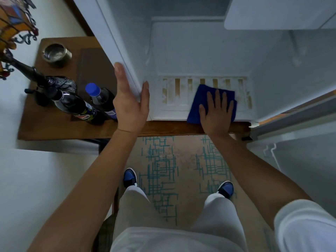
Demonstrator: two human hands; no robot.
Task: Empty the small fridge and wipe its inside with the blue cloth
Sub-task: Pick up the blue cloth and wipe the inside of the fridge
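Below, seen from overhead: open small fridge [200, 51], inside white and bare of food, standing on a wooden surface [163, 127]. Blue cloth [198, 100] folded to a rough rectangle, lying flat on the fridge floor at the front edge, right of centre; long axis running front to back, slightly tilted, near short edge overhanging the fridge lip, far edge pointing toward the back wall. Beneath and beside the cloth, a slotted white grille [181, 91] with yellowish stains in the slots. Right hand [216, 110] spread flat on top of the cloth, palm down, fingers extended toward the back wall; pressing, not clenched around it. Left hand [130, 99] open, fingers straight, braced against the front edge of the fridge's left wall, thumb inside, grasping nothing. Left of the fridge, on a wooden side table [54, 124]: two dark bottles [87, 108], one with a blue cap, a metal bowl [57, 54] and a lamp base [60, 84]. At the right, the fridge door [300, 115] swung open. Patterned carpet [163, 170] underfoot.
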